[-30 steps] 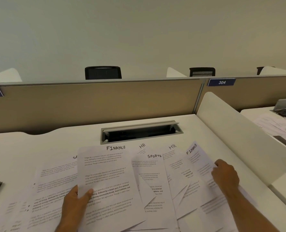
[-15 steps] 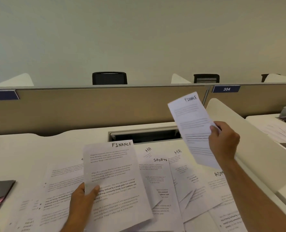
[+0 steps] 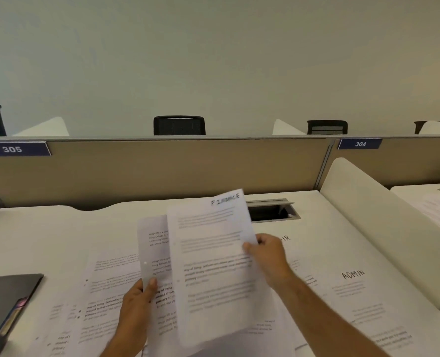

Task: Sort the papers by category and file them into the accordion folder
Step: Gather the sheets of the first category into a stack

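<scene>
While both hands are raised over the white desk (image 3: pixel 46 235), 2 printed sheets are held above a spread of loose papers (image 3: pixel 105 287). Item 1: sheet headed FINANCE (image 3: pixel 213 266), in front, pinched at its right edge by the right hand (image 3: pixel 266 255), fingers curled round the paper; lettering blurred. Item 2: second sheet (image 3: pixel 153 253), partly hidden behind the first, gripped at its lower left by the left hand (image 3: pixel 136 302), thumb on the front face; its heading is hidden. Item 3: loose papers lying flat and overlapping across the desk, among them one marked ADMIN (image 3: pixel 352 274) at right and one marked HR (image 3: pixel 285 238) just beyond the right hand. Item 4: dark accordion folder (image 3: pixel 5 300), at the left edge of the desk, coloured tabs showing, well apart from both hands. Item 5: open cable hatch (image 3: pixel 273 211) in the desk behind the sheets. Item 6: tan partition (image 3: pixel 162 171) carrying plates 305 (image 3: pixel 12 149) and 304 (image 3: pixel 360 144).
</scene>
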Tool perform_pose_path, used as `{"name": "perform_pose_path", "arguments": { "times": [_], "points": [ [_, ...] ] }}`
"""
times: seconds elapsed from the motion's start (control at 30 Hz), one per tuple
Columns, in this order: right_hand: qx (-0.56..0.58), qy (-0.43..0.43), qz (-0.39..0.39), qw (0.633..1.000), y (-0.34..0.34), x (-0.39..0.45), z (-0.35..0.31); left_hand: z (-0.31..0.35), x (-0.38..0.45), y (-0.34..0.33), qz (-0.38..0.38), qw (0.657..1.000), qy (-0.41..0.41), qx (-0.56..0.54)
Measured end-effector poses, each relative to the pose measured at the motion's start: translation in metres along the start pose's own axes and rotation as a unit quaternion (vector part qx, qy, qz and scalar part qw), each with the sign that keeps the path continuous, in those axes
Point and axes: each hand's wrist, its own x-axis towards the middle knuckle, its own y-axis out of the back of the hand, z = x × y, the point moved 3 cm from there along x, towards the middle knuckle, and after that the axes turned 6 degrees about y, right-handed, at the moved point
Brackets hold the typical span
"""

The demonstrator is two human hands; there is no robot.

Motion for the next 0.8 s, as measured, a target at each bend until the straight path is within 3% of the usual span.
{"name": "perform_pose_path", "arguments": {
  "times": [0.13, 0.3, 0.5, 0.57, 0.63, 0.8],
  "points": [
    [0.028, -0.077, -0.058, 0.995, -0.034, -0.016, 0.016, 0.000, 0.001, -0.001, 0.007, 1.000, 0.028, -0.007],
    [0.005, -0.063, -0.061, 0.996, -0.049, -0.026, 0.020, 0.001, 0.005, 0.000, -0.010, 0.997, 0.066, -0.028],
    [-0.009, -0.048, -0.105, 0.993, -0.041, -0.022, 0.030, 0.002, 0.000, 0.009, 0.034, 0.989, -0.052, 0.133],
    [-0.119, -0.004, -0.035, 0.992, -0.019, -0.010, 0.040, 0.001, -0.001, 0.012, 0.052, 0.990, -0.052, 0.118],
    [-0.246, 0.004, 0.016, 0.969, 0.010, 0.001, 0.054, -0.001, 0.002, 0.016, 0.067, 0.991, -0.050, 0.102],
    [-0.505, -0.115, -0.039, 0.855, 0.057, 0.014, 0.097, -0.008, 0.007, 0.026, 0.084, 0.992, -0.047, 0.087]
  ]
}}
